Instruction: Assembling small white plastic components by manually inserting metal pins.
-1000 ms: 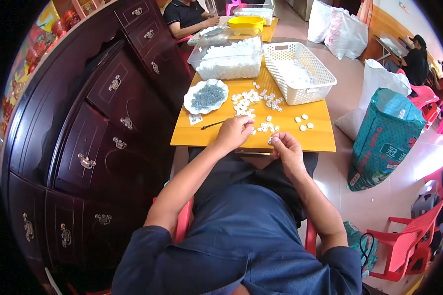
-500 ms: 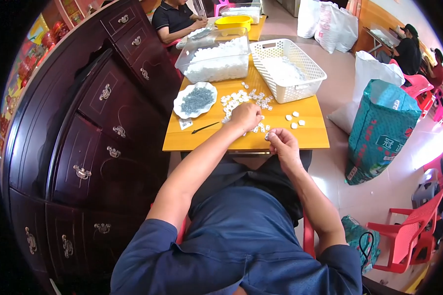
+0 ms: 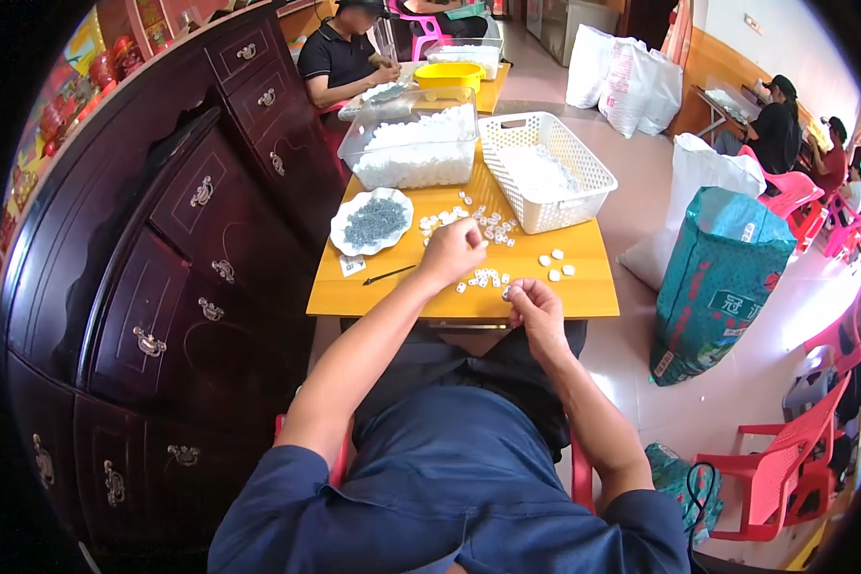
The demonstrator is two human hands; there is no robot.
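Observation:
Over the wooden table, my left hand hovers with fingers curled in a pinch; a tiny pale bit shows at the fingertips, too small to name. My right hand, at the table's near edge, pinches a small white plastic piece with a dark spot between thumb and forefinger. Between and beyond the hands lie several small white pieces with holes. Right of them sit several plain round white pieces. Left of my left hand stands a scalloped white dish of small grey parts.
A clear bin of white pieces and a white perforated basket stand at the table's far side. A thin black tool lies on the left. Dark drawers flank the table; a green sack stands right. A co-worker sits beyond.
The whole view has shifted, so the table appears lower and further left. My left hand has lifted slightly off the loose pieces, fingers closed. My right hand keeps its pinch at the near edge.

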